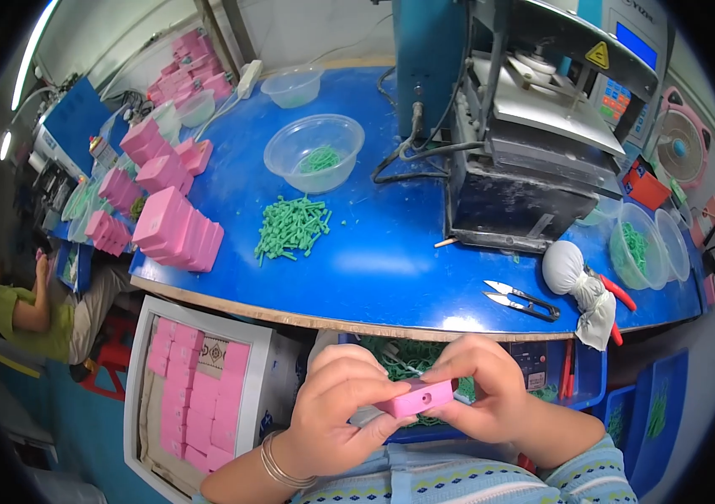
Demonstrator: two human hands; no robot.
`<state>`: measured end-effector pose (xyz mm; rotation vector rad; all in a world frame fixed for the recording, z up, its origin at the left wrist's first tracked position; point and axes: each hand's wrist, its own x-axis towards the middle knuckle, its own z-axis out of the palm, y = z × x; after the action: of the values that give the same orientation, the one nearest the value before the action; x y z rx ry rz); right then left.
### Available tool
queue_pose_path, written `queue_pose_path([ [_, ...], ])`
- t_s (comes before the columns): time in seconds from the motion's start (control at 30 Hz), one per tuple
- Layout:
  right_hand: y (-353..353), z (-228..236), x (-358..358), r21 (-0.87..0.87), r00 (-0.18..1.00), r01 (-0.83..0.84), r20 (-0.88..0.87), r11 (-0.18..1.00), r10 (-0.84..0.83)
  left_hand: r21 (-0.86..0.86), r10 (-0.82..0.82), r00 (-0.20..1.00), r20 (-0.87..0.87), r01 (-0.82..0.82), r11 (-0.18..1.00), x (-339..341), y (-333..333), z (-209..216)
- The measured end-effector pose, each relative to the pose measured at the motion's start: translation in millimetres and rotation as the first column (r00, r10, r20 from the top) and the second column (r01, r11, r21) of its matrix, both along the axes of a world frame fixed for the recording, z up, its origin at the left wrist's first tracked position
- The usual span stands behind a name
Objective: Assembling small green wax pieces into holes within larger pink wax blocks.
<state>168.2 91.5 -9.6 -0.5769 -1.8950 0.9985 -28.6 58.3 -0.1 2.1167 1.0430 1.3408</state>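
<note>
A small pink block (415, 401) with a round hole in its near side is held in front of my body. The fingers and thumb of my left hand (336, 395) pinch its left end. My right hand (485, 388) grips its right end between thumb and fingers. Beneath the hands, partly covered by them, a blue tray (594, 382) holds many thin green pieces. On the blue table beyond lies a pile of green pieces (292, 228), near a clear plastic bowl (290, 144) with more of them inside.
Stacked pink blocks (174, 228) stand at the table's left. A machine press (534, 176) occupies the back right. Thread snips (525, 302), a white cloth bundle (572, 281) and red-handled pliers (618, 294) lie near the front edge. A co-worker (47, 307) sits far left.
</note>
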Motion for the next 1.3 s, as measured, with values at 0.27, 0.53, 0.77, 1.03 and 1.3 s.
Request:
queue_pose_path([
  [0.27, -2.6, 1.9, 15.0, 0.193, 0.987, 0.118, 0.081, 0.974, -0.136, 0.119, 0.01, 0.988, -0.153, 0.009, 0.993, 18.6, 7.6, 0.3],
  [0.53, 15.6, 17.8, 31.0, -0.668, 0.972, -0.101, -0.226, 0.737, -0.072, 0.066, 0.087, 0.916, -0.392, -0.067, 0.996, 34.5, 24.5, -2.3],
  [0.77, 98.5, 76.0, 106.4, -0.777, 0.818, -0.266, -0.495, 0.57, -0.294, -0.498, 0.025, 0.883, 0.469, 0.241, 0.833, 13.1, 58.4, -9.5],
  [1.03, 108.6, 71.3, 106.8, -0.74, 0.885, -0.163, -0.402, 0.653, -0.235, -0.485, 0.067, 0.714, 0.697, 0.399, 0.778, 2.5, 80.9, -28.0],
  [1.3, 107.7, 71.0, 103.3, -0.731, 0.851, -0.194, -0.457, 0.654, -0.259, -0.489, 0.02, 0.748, 0.664, 0.413, 0.768, -0.9, 82.7, -28.4],
])
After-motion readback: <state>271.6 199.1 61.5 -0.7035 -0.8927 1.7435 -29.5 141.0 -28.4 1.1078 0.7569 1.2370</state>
